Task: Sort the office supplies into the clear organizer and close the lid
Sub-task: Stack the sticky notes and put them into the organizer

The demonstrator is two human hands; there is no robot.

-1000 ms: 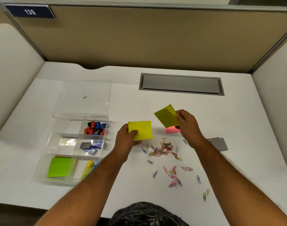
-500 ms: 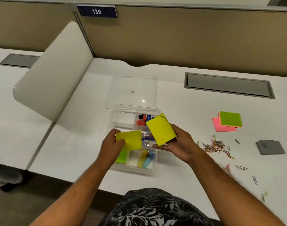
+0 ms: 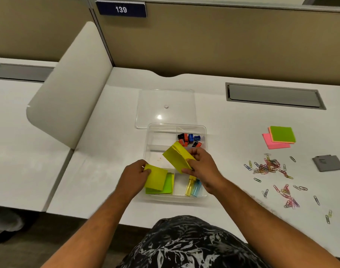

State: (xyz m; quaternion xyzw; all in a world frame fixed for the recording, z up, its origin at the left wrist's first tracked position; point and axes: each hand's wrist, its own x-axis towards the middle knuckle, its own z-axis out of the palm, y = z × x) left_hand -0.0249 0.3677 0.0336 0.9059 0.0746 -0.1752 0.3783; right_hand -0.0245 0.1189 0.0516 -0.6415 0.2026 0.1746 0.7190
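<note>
Left hand point(image 3: 135, 174) pinches a yellow pad point(image 3: 155, 177) over the green pad point(image 3: 168, 187) – same compartment | right hand point(image 3: 201, 166) grips another pad point(image 3: 178, 156) above the organizer point(image 3: 177, 197) – next in.

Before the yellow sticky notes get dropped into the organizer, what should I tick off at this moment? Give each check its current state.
1. Left hand has a grip on its yellow sticky pad: ok.
2. Right hand has a grip on the second yellow pad: ok.
3. Left pad sits over the near-left compartment that holds the green sticky notes: ok.
4. Lid lies open behind the clear organizer, out of the way: ok.
5. Room left in that compartment for both pads: cannot tell.
6. All supplies sorted: not ok; paper clips and the pink and green pads lie on the desk.
</note>
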